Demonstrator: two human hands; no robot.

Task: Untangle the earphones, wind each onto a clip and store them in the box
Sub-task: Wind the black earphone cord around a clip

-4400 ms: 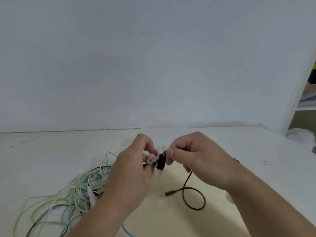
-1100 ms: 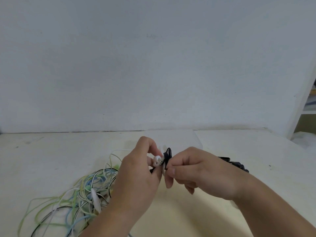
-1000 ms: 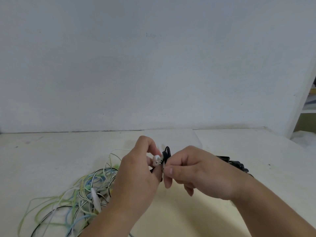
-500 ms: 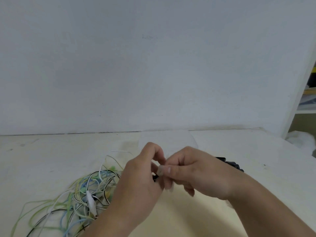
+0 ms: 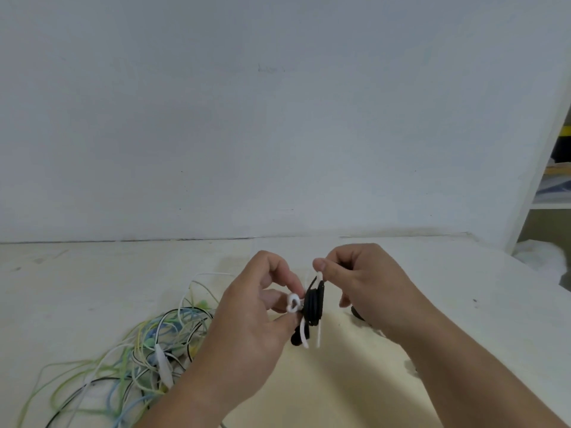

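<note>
A black earphone cable (image 5: 314,304) is wound in a tight coil around a white clip (image 5: 294,303), held above the table between both hands. My left hand (image 5: 247,322) pinches the clip's ring end with thumb and fingers. My right hand (image 5: 361,285) pinches the clip's upper white tip at the top of the coil. A black earbud and white clip prongs hang just below the coil. A tangle of green, blue, white and black earphone cables (image 5: 145,344) lies on the table at the lower left. No box can be made out.
The pale table (image 5: 463,288) meets a plain white wall at the back. A small dark object (image 5: 358,313) lies on the table, mostly hidden behind my right hand. A white shelf unit (image 5: 553,186) stands at the far right edge.
The loose black cable end that lay on the table is now wound onto the clip. My hands closed together half a second ago and have since parted, showing the coil.
</note>
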